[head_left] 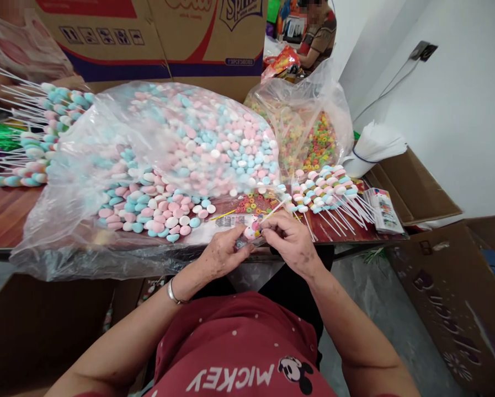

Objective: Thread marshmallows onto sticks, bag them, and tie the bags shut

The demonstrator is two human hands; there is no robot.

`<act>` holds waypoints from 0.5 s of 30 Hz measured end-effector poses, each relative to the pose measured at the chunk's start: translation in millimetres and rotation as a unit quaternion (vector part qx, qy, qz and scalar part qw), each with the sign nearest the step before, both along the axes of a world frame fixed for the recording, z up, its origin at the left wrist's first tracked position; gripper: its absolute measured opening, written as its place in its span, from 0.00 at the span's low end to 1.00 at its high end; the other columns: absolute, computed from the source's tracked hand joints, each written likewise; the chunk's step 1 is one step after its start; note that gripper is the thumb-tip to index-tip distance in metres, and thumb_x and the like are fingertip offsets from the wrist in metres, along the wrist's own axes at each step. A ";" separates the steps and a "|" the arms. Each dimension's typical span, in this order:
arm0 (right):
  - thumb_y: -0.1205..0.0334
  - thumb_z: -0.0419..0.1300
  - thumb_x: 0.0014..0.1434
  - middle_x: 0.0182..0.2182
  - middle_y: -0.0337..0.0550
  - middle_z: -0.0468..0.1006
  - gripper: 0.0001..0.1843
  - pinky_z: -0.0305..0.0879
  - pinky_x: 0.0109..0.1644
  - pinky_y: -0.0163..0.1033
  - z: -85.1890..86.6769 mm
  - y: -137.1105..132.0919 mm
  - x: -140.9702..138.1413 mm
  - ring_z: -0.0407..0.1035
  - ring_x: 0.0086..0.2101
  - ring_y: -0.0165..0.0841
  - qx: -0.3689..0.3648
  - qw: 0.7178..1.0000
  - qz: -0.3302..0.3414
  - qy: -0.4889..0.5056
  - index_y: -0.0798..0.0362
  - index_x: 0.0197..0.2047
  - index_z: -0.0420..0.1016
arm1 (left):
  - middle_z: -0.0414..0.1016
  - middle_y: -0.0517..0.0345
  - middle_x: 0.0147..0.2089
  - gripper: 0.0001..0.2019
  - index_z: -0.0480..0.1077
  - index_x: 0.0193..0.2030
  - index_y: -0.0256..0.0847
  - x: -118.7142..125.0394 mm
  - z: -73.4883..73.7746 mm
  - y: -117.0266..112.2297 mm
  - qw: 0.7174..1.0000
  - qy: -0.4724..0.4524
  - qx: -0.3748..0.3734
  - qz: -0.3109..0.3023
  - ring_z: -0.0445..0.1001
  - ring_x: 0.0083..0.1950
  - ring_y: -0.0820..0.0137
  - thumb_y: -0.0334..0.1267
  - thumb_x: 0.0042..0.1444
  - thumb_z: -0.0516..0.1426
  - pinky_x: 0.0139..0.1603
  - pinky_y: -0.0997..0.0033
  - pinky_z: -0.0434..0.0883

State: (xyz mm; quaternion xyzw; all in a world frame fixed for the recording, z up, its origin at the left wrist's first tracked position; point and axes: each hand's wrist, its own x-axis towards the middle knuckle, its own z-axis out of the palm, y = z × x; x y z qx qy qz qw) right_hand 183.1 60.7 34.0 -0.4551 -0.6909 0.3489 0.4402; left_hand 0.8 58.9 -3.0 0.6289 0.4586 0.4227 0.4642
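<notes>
Left hand [222, 255] and right hand [292, 241] pinch what seems a printed wrapper [253, 227]; filled sticks [324, 188] lie left and right, many sweets [156, 205] loose.

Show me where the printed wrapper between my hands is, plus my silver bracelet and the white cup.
Printed wrapper [253, 227]: head view, on its patterned front.
Silver bracelet [171, 291]: head view, on the outer curve of its band.
White cup [358, 165]: head view, on its side below the rim.

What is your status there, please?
Left hand, right hand both at printed wrapper. White stick beside right hand. Loose candies beyond left hand, apparently not blocking.
</notes>
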 end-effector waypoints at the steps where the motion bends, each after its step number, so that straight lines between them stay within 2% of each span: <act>1: 0.67 0.58 0.54 0.29 0.38 0.72 0.05 0.62 0.30 0.32 -0.6 0.3 -0.3 0.64 0.29 0.27 -0.002 1.000 0.001 0.000 0.52 0.31 0.75 | 0.73 0.63 0.26 0.13 0.77 0.37 0.42 0.3 -2.2 0.1 1.000 0.005 0.010 0.007 0.63 0.26 0.73 0.32 0.41 0.66 0.31 0.76 0.61; 5: 0.65 0.59 0.53 0.28 0.37 0.72 0.04 0.61 0.30 0.33 -5.6 1.4 -2.3 0.64 0.29 0.28 -0.029 0.999 0.000 0.034 0.52 0.31 0.76 | 0.77 0.56 0.31 0.13 0.77 0.39 0.43 0.7 -11.1 1.5 0.996 0.045 0.079 0.021 0.71 0.31 0.67 0.33 0.43 0.65 0.37 0.72 0.67; 8: 0.65 0.60 0.52 0.27 0.35 0.69 0.04 0.61 0.30 0.33 -12.1 -0.3 -5.4 0.62 0.27 0.26 -0.005 0.998 -0.016 0.066 0.51 0.33 0.76 | 0.79 0.50 0.40 0.15 0.75 0.45 0.43 1.0 -17.6 2.5 0.986 0.094 0.139 0.018 0.77 0.40 0.61 0.33 0.49 0.62 0.44 0.67 0.70; 11: 0.66 0.60 0.52 0.26 0.35 0.67 0.06 0.63 0.30 0.34 -17.8 -3.6 -8.6 0.61 0.26 0.26 0.004 0.996 -0.039 0.077 0.50 0.35 0.76 | 0.79 0.46 0.44 0.18 0.73 0.52 0.43 2.2 -22.5 2.7 0.973 0.151 0.176 0.008 0.78 0.45 0.58 0.33 0.53 0.57 0.47 0.63 0.72; 15: 0.64 0.62 0.53 0.27 0.36 0.69 0.04 0.69 0.31 0.35 -22.3 -6.0 -9.5 0.64 0.28 0.28 -0.035 0.995 -0.032 0.084 0.49 0.34 0.77 | 0.79 0.44 0.46 0.20 0.71 0.54 0.42 3.1 -24.8 2.7 0.964 0.184 0.192 0.021 0.78 0.46 0.57 0.32 0.54 0.55 0.48 0.62 0.73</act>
